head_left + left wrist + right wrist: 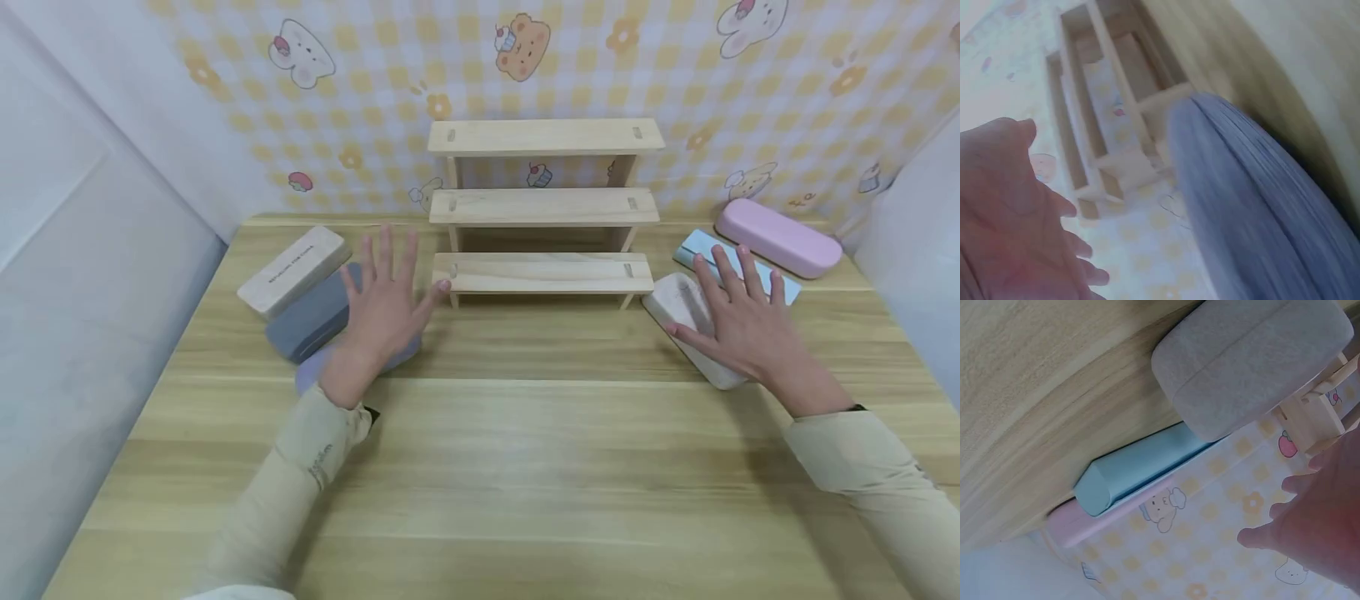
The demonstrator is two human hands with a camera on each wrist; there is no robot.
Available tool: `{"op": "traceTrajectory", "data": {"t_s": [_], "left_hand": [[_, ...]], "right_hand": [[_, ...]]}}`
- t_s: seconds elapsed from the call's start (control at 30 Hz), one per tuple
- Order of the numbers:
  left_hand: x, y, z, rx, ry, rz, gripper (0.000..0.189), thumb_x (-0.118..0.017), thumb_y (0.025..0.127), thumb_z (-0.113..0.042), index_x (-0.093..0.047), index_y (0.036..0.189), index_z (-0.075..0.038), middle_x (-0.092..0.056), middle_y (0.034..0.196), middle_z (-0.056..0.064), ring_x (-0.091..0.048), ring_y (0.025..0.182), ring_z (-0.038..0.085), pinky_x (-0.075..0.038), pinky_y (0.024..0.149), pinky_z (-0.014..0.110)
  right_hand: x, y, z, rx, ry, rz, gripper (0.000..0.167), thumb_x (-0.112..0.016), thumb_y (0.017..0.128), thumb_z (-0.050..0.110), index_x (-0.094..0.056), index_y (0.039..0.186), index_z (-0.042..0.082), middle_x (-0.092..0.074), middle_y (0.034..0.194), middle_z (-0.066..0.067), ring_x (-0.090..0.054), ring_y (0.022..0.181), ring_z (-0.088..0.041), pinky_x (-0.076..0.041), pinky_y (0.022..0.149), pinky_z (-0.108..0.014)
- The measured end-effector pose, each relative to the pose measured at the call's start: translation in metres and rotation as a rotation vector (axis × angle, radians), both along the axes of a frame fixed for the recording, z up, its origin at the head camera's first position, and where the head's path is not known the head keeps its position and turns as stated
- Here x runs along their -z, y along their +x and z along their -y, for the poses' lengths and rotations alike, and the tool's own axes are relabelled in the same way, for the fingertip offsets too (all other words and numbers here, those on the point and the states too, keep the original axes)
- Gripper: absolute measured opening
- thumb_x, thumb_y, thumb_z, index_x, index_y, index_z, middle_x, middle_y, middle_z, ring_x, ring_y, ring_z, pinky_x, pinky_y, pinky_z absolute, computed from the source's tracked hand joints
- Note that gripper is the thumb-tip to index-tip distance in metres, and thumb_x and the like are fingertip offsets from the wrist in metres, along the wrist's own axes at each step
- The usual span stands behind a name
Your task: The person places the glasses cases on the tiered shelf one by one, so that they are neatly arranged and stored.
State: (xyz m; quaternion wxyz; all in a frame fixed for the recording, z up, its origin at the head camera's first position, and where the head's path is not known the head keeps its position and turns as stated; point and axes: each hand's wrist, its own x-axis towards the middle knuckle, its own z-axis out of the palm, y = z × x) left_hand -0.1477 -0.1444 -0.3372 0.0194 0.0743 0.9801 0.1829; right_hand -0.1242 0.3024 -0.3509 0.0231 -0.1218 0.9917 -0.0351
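My left hand [382,312], fingers spread and holding nothing, is over a blue-grey glasses case [311,321] and a lavender case [309,371], partly covering both. Beyond them lies a beige case [294,271] with dark lettering. On the other side, my right hand [750,329] is spread above a pale grey glasses case [678,300], hiding part of it. A light blue folding case [697,243] and a pink case [780,237] lie just behind. In the right wrist view, my right hand [1319,522] appears apart from the grey case [1250,362].
Between the hands stands a three-tier wooden shelf [543,272] with bare steps, against a yellow checked backdrop [390,75] with cartoon animals. The wood-grain table [525,467] runs towards me. White panels [97,250] close off the left and right sides.
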Motion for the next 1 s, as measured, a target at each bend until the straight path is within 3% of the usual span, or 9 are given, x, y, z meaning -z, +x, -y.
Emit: {"op": "traceTrajectory", "data": {"t_s": [0.17, 0.27, 0.53, 0.73, 1.0], "left_hand": [[-0.010, 0.009, -0.009, 0.003, 0.082, 0.117, 0.082, -0.033, 0.104, -0.060, 0.010, 0.162, -0.022, 0.029, 0.165, 0.009, 0.020, 0.155, 0.042, 0.014, 0.114, 0.076], [-0.013, 0.011, -0.014, 0.007, 0.109, 0.149, 0.082, -0.035, 0.105, -0.057, 0.008, 0.163, -0.018, 0.026, 0.166, 0.014, 0.018, 0.155, 0.043, 0.011, 0.114, 0.077], [0.001, 0.007, -0.031, 0.055, 0.130, 0.177, 0.083, -0.040, 0.105, -0.053, 0.005, 0.163, -0.014, 0.029, 0.165, 0.015, 0.021, 0.155, 0.040, 0.007, 0.117, 0.075], [0.010, 0.004, -0.040, 0.082, 0.102, 0.209, 0.081, -0.040, 0.106, -0.051, 0.005, 0.162, -0.014, 0.026, 0.165, 0.017, 0.020, 0.156, 0.034, 0.004, 0.123, 0.066], [0.018, 0.000, -0.045, 0.115, 0.048, 0.248, 0.081, -0.038, 0.106, -0.049, 0.007, 0.162, -0.010, 0.021, 0.167, 0.019, 0.015, 0.157, 0.036, 0.000, 0.127, 0.058]], "right_hand": [[0.002, 0.000, 0.001, -0.024, 0.002, -0.016, 0.096, -0.045, 0.097, 0.066, -0.003, 0.163, 0.011, 0.003, 0.170, -0.018, 0.017, 0.157, -0.036, -0.004, 0.115, -0.077], [0.002, -0.001, 0.001, -0.033, 0.006, -0.022, 0.096, -0.045, 0.097, 0.065, -0.003, 0.163, 0.011, 0.005, 0.170, -0.017, 0.018, 0.157, -0.035, -0.005, 0.116, -0.076], [0.002, 0.000, -0.004, -0.003, -0.018, 0.003, 0.096, -0.043, 0.098, 0.067, 0.002, 0.163, 0.011, 0.012, 0.170, -0.014, 0.024, 0.155, -0.032, -0.001, 0.117, -0.075], [0.005, 0.002, -0.010, -0.036, -0.062, -0.037, 0.090, -0.044, 0.100, 0.061, -0.006, 0.163, 0.009, -0.003, 0.170, -0.018, 0.013, 0.158, -0.036, -0.003, 0.116, -0.076], [0.009, 0.003, -0.024, -0.027, -0.156, -0.068, 0.086, -0.049, 0.101, 0.053, -0.010, 0.162, 0.007, -0.008, 0.169, -0.023, 0.007, 0.158, -0.041, -0.003, 0.118, -0.074]]}}
